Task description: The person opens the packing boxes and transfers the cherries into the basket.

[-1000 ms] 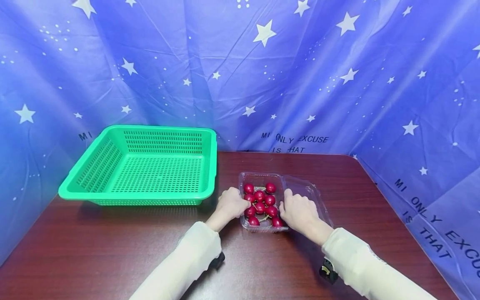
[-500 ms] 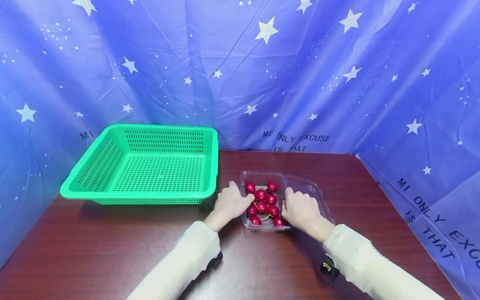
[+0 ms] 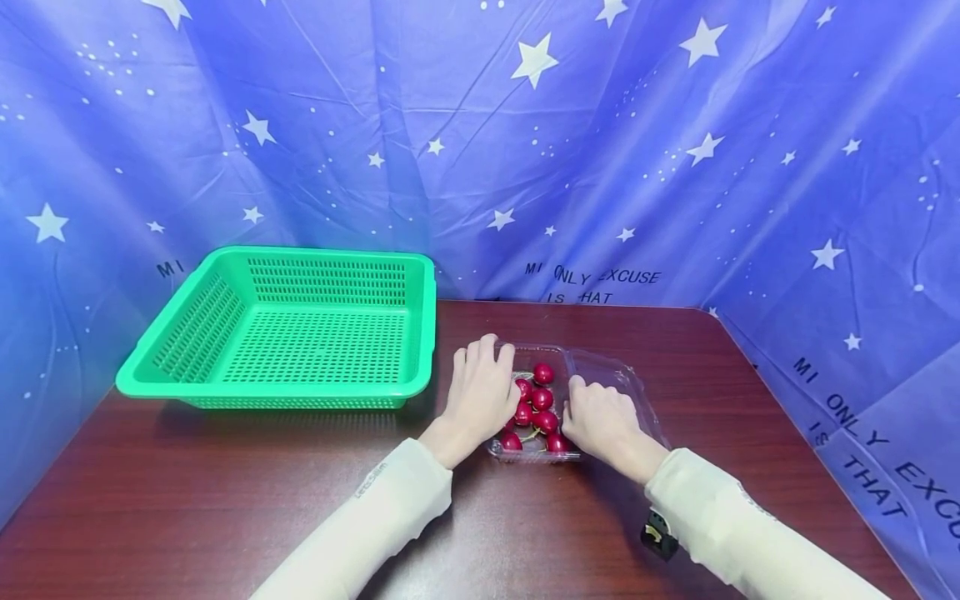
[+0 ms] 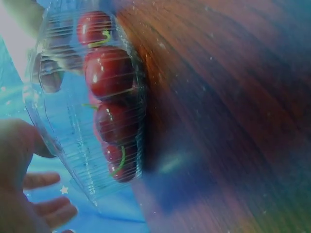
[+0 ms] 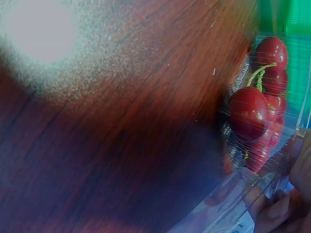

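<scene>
Glossy cherries [image 3: 543, 399] in clear, shiny plastic on polished wood grain.
The thin, see-through container [image 3: 534, 457] has finely ribbed walls that catch streaks of light, and its lid [image 3: 630, 387] looks like the same filmy plastic; the fruit skins are smooth with bright highlights. The green basket [image 3: 270, 391] is smooth, perforated plastic with a soft sheen. The desk [image 3: 525, 533] looks like varnished wood, reflecting glare, the backdrop [image 3: 450, 92] creased, faintly lustrous cloth, the pale sleeves [image 3: 360, 525] matt fabric.

Backdrop [image 3: 480, 150]: "MI ONLY EXCUSE IS THAT"; left sleeve [image 3: 375, 512] lettering too small.
</scene>
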`<state>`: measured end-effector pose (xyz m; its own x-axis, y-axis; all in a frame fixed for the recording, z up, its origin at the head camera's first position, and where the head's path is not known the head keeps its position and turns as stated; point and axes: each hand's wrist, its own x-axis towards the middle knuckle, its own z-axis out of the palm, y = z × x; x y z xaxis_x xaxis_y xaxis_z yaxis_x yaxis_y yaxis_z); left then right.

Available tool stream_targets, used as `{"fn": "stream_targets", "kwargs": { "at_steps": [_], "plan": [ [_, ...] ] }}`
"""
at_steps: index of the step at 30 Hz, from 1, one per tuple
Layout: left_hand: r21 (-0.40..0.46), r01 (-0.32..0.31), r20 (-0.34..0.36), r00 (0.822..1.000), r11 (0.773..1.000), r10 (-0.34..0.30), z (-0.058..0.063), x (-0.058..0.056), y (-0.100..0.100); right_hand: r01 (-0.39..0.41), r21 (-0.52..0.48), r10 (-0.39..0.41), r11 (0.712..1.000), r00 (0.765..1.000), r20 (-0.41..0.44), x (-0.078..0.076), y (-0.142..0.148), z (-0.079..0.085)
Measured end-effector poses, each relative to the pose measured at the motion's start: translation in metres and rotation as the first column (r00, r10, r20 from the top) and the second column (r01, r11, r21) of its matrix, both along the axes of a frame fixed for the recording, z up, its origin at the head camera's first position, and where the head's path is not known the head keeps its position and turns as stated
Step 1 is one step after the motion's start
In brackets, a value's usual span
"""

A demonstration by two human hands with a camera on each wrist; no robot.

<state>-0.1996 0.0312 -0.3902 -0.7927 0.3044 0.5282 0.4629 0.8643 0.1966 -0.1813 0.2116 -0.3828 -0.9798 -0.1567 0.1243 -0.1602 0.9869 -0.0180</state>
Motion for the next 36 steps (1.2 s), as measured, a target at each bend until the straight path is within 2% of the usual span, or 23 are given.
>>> {"fn": "stream_targets", "kwargs": {
  "at_steps": [3,10,13,15,18,22,24,31,36],
  "plan": [
    [0.000,0.024,-0.009,1.000,1.000,-0.024,0.000,-0.001,0.001,0.002,0.004,-0.002,1.000,1.000,0.004,0.000,0.000,0.001],
    [0.055,-0.016,-0.039,0.999,0.998,0.019,-0.005,-0.009,0.001,-0.006,0.012,0.006,1.000,1.000,0.005,0.000,-0.002,0.002],
    [0.050,0.015,-0.047,0.999,0.999,-0.012,-0.007,-0.013,0.001,-0.010,0.017,0.010,1.000,1.000,0.006,0.000,-0.002,0.003],
    [0.018,0.040,-0.053,0.998,0.999,-0.039,-0.008,-0.014,0.002,-0.009,0.020,0.009,1.000,1.000,0.007,0.001,-0.002,0.003],
    [-0.087,0.067,-0.051,0.996,0.994,-0.071,-0.008,-0.016,0.003,-0.005,0.021,0.005,1.000,1.000,0.006,0.001,-0.002,0.003],
    [-0.242,0.072,-0.025,0.996,0.968,-0.080,-0.005,-0.018,0.005,-0.003,0.020,0.003,1.000,1.000,0.007,0.001,-0.002,0.002],
    [-0.288,0.069,-0.008,0.997,0.955,-0.074,-0.003,-0.019,0.006,-0.004,0.019,0.004,1.000,1.000,0.010,0.001,-0.002,0.002],
    [-0.370,0.081,0.047,0.997,0.926,-0.068,0.001,-0.023,0.005,0.004,0.012,-0.004,1.000,1.000,0.009,0.000,-0.001,0.003],
    [-0.418,0.114,0.085,0.993,0.901,-0.086,0.001,-0.023,0.004,0.002,0.012,-0.002,1.000,1.000,0.014,0.001,-0.001,0.002]
  ]
}}
